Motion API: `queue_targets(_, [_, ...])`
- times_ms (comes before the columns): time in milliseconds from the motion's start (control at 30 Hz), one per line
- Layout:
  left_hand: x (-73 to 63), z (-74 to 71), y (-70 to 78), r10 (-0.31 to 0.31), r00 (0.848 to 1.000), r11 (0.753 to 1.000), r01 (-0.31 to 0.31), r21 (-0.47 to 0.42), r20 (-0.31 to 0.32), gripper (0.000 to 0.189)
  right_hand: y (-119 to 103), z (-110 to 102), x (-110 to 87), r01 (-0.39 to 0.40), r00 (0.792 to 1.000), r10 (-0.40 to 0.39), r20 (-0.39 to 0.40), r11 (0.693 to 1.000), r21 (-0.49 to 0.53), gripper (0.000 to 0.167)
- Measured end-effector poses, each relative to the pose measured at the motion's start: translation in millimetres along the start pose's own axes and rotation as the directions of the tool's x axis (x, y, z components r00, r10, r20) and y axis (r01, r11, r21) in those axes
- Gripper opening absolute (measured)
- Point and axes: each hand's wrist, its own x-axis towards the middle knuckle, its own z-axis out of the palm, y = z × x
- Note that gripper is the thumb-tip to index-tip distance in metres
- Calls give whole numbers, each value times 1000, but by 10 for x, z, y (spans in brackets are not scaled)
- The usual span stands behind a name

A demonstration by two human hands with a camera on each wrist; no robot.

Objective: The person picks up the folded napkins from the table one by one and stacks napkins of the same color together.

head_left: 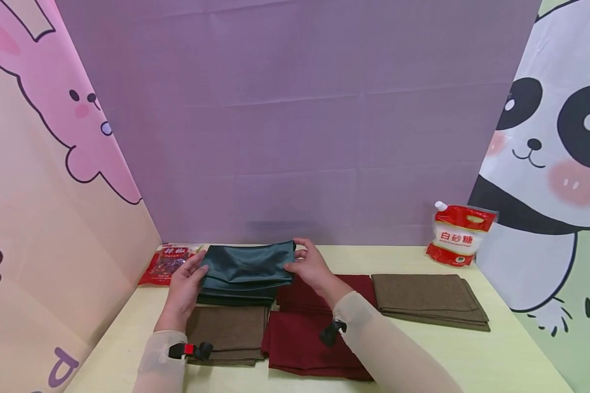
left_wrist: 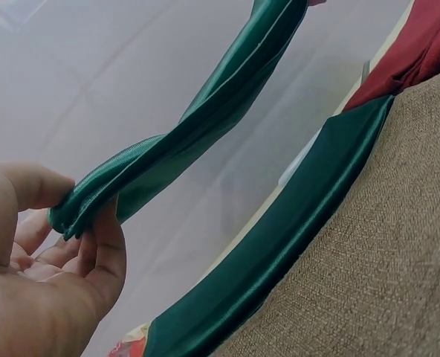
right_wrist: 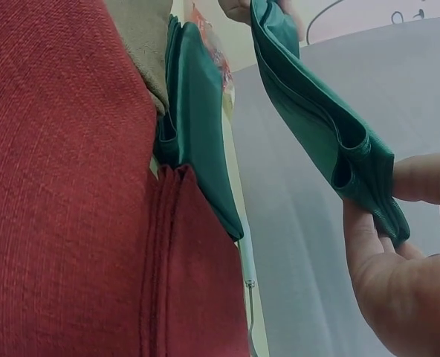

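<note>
Both hands hold up a folded dark green satin cloth [head_left: 248, 265] by its two ends. The left hand [head_left: 183, 286] pinches its left end between thumb and fingers, and the right hand [head_left: 314, 270] pinches the right end. In the left wrist view the raised cloth [left_wrist: 183, 141] hangs as a slightly twisted band. Its layered folds show at the right hand [right_wrist: 409, 245] in the right wrist view. Below it on the table lies another folded green cloth [right_wrist: 198, 126], with a gap between the two.
Brown folded cloths lie at front left [head_left: 231, 333] and at right [head_left: 428, 297]. Dark red folded cloths [head_left: 310, 344] lie between them. A red packet [head_left: 159, 266] is at the back left; a white sugar pouch [head_left: 454, 236] stands at the back right. Printed walls enclose the table [head_left: 403, 256].
</note>
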Motion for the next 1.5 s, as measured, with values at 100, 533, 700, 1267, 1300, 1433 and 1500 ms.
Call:
queue_targets(100, [-4,-15,6,-14,1000,1000,14,-23,2,49,2,31,5,0,1000,0,0,1000,-11,76])
queue_targets(533, [-10,-27,-14,-30,998,999,28,-45,-48,52,71,146,109,-23,1000,23,10,1000,-17,76])
queue_targets(700, [1,-50,-45,-32,997,999,30,-33,-73,52,130,204,171,-28,1000,28,10,1000,2,77])
queue_targets(1267, [-1,-173,-155,-83,988,997,83,-7,-128,53,193,318,153,-87,991,89,100,996,-24,83])
queue_targets(1300, [1,-175,-168,-81,988,997,81,-4,-130,53,211,320,154,-92,990,94,106,995,-23,83])
queue_targets(1433, [1,-185,-184,-83,985,996,87,22,-150,52,256,337,151,-99,988,104,118,994,-42,84])
queue_targets(1500, [3,-192,-183,-86,984,995,93,34,-157,52,261,347,148,-100,987,106,118,993,-56,84])
